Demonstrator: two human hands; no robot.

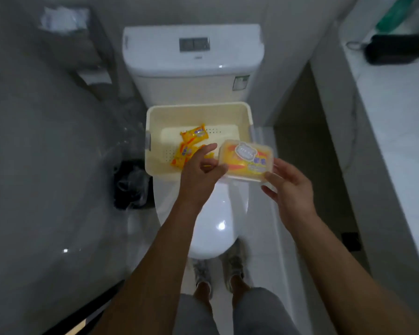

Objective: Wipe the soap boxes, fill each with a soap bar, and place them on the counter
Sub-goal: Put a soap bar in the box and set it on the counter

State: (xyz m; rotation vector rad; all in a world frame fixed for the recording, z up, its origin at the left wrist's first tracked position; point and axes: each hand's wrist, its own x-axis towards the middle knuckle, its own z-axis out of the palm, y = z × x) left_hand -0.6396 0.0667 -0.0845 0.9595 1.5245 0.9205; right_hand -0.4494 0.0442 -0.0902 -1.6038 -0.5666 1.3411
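Above one basket (153,117) holding two soap bars (194,134), both hands (198,176) hold one soap box (247,160).

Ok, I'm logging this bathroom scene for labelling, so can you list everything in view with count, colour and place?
soap box: one, clear with a yellow soap bar inside, held above the basket's right front corner
wrapped soap bars: at least two, yellow-orange, in the basket
basket: one, cream, on the toilet lid
toilet: one, white, centre
bin: one, black bag lining, floor left of the toilet
counter: one, pale, right side
black object: one, far end of the counter, too blurred to name
shoes: two, grey, on the floor
left hand: touches the box's left end
right hand: fingers grip the box's right end
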